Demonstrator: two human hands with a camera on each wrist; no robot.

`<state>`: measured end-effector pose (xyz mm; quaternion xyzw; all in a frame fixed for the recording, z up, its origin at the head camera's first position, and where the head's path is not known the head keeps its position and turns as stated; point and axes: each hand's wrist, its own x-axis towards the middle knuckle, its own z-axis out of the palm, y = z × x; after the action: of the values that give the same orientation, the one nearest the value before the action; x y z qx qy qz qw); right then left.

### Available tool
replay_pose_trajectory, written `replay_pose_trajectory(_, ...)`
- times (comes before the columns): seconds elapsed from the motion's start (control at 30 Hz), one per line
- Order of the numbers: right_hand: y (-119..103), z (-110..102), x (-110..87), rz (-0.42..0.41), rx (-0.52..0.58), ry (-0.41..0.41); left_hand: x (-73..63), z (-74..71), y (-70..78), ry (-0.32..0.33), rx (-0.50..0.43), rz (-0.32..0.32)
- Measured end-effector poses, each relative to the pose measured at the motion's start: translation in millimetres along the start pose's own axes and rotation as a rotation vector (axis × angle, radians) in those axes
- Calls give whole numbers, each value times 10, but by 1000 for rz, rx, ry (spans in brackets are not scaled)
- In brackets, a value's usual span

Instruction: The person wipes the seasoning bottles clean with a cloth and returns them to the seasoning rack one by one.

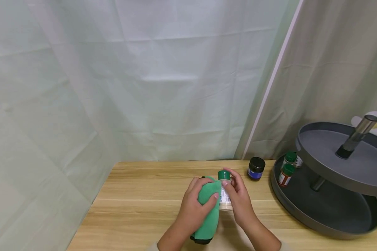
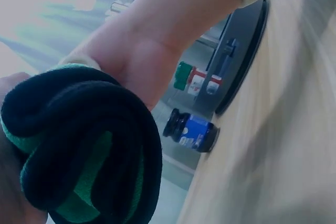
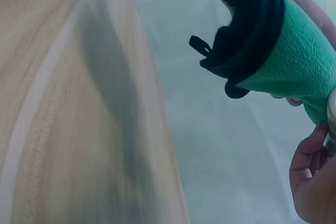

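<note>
Probably light and stiff-walled, the green-capped bottle (image 1: 224,198) is held above the surface (image 1: 128,198), against the green cloth (image 1: 210,212); its smooth side may slip, so the labelled middle seems the best hold. The right hand (image 1: 242,202)'s fingers pinch it, closed to its width. The left hand (image 1: 191,211)'s fingers curl round the cloth, which looks soft and yielding. Rightward stand a dark jar (image 1: 256,168) and a two-tier tray (image 1: 333,212).
</note>
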<state>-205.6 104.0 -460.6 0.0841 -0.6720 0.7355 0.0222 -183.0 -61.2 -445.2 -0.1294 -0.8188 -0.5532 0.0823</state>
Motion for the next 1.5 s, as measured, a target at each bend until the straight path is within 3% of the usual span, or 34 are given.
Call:
replay_pose_trajectory(0.13, 5, -28, 28, 18, 47, 69, -37, 58, -7, -37, 34, 32)
replay_pose_trajectory(0.3, -25, -38, 33, 57, 83, 90, -50, 94, -13, -21, 55, 59)
replay_pose_trajectory(0.5, -40, -38, 19, 57, 114, 11, -29, 96, -21, 17, 49, 23)
replay_pose_trajectory(0.93, -17, 18, -24, 25, 59, -165, 56, -33, -34, 142, -17, -60)
replay_pose_trajectory(1.17, -4, 32, -37, 1, 16, -83, 51, -15, -30, 87, -49, -66)
replay_pose_trajectory(1.5, 31, 0, 10, 5, 47, 67, -30, 79, -22, -16, 41, 53)
